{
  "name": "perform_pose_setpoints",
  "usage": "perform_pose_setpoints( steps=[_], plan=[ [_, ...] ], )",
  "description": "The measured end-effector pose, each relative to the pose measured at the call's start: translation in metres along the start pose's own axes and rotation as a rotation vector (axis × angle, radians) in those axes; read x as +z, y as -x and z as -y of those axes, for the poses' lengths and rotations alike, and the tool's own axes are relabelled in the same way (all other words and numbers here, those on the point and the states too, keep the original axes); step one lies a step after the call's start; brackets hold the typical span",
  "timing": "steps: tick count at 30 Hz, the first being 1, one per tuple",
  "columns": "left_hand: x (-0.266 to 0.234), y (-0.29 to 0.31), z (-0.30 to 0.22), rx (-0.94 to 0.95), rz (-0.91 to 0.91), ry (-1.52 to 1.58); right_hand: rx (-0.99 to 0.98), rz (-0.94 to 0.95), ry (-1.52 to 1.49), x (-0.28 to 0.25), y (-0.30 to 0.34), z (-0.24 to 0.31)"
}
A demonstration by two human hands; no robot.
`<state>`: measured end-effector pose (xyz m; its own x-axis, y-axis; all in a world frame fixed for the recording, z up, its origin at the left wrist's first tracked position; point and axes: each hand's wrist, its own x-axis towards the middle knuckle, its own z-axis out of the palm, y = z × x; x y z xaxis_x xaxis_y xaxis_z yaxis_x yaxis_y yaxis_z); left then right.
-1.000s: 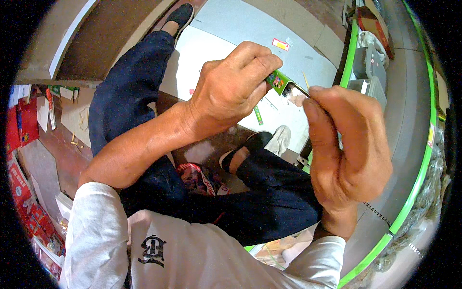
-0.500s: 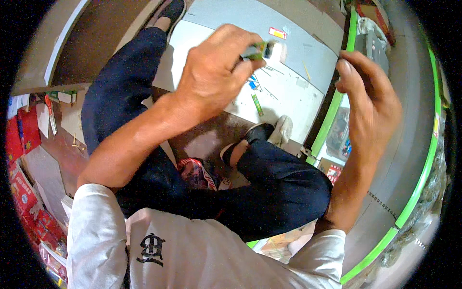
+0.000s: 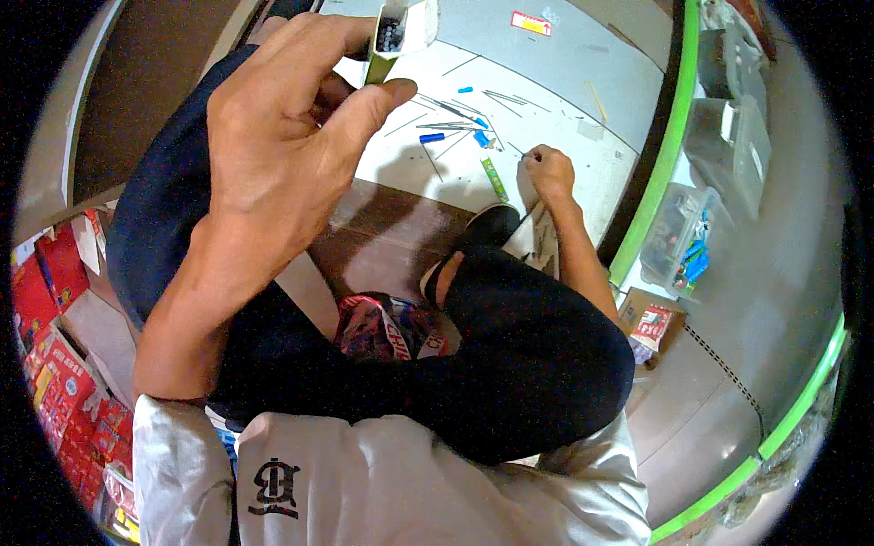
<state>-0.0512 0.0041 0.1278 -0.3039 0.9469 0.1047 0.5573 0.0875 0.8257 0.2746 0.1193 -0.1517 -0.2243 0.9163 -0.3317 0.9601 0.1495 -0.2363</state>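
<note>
Box: A small green box, its pale flap standing open, is raised above the left side of a white board, mouth up and showing a bunch of dark sticks inside.
Left of the two hands: The left hand grips the box, thumb at its lower end and forefinger along its left side.
Right of the two hands: The right hand is at the board's right side, toward the near edge, fingers curled in; a thin stick runs up to the fingertips, but whether they grip it cannot be told.
Sticks: Loose dark sticks lie scattered across the middle of the board, some crossing.
Blue pieces: Small blue pieces lie among them, one nearer the far edge.
Strip: A slim green strip lies near the near edge, just left of the right hand.
Grey panel: Past the board's far edge, a grey panel carries a red-and-yellow label and a yellow sliver.
Tub: Beyond the right edge, past a green rail, sits a clear tub with blue items inside.
</note>
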Motion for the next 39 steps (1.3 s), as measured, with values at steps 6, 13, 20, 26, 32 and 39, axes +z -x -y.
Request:
perform_pose_setpoints(
  steps=[6,13,20,26,32,39],
  plan=[
    [0.002,0.003,0.006,0.023,0.035,-0.013,-0.126,-0.053,0.195,0.044,-0.018,0.011],
    [0.005,0.001,0.016,0.229,-0.009,-0.122,-0.305,-0.054,0.33,0.045,-0.034,0.015],
    [0.003,0.003,0.01,0.052,0.044,0.031,-0.37,0.097,0.509,0.04,-0.035,0.021],
    [0.009,0.002,0.001,-0.027,0.002,0.042,-0.285,0.104,0.478,0.025,-0.028,0.014],
    [0.007,0.001,0.007,0.114,0.121,-0.099,-0.089,0.081,0.301,0.011,-0.029,-0.005],
    [0.017,0.008,0.015,-0.001,0.097,0.002,0.005,0.144,0.251,0.02,-0.028,-0.023]
  ],
)
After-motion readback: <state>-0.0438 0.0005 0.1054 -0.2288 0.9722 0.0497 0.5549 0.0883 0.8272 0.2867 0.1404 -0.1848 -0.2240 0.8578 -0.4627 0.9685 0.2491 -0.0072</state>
